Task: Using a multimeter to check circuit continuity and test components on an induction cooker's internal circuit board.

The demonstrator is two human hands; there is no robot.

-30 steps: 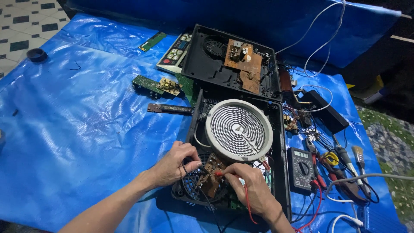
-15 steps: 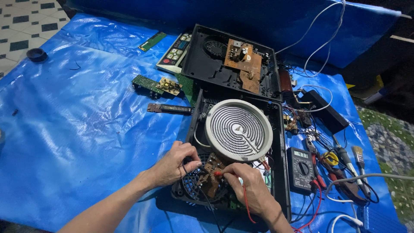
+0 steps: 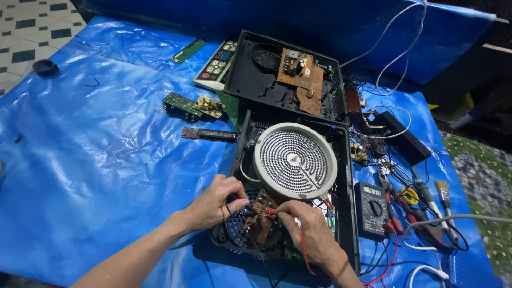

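So the left hand [image 3: 213, 202] was curled up with its fingertips pinched narrow on a black probe lead [image 3: 240, 226], pressing down at the near-left part of the opened cooker base [image 3: 346, 213], right over the round fan grille [image 3: 237, 234]. The right hand [image 3: 309, 229] sat just beside it on the right, thumb and forefinger closed tight on the red probe [image 3: 272, 212], whose tip touched the small brown circuit board [image 3: 261, 218] – that board sat tilted over the fan, just near of the big round heating coil [image 3: 295, 160]. The coil, white rim with grey spiral, filled the middle of the base. A red wire [image 3: 304, 250] ran from the right hand back toward the near edge. Just right of the base lay a black multimeter [image 3: 372, 205] with its display lit, and further right a mess of pliers, a screwdriver [image 3: 424, 192] and a small brush [image 3: 442, 194], all tangled in wires. Behind the base, on the far side, the black top housing [image 3: 256, 85] lay flipped open with another brown board [image 3: 298, 77] in it, and a keypad panel [image 3: 216, 64] touched its left edge. To the left were a loose green board [image 3: 192, 105] and a narrow dark strip [image 3: 210, 134] – both well apart from the hands. Everything sat on a blue tarp [image 3: 106, 160], and a black power brick [image 3: 400, 136] with white cable lay at the far right.
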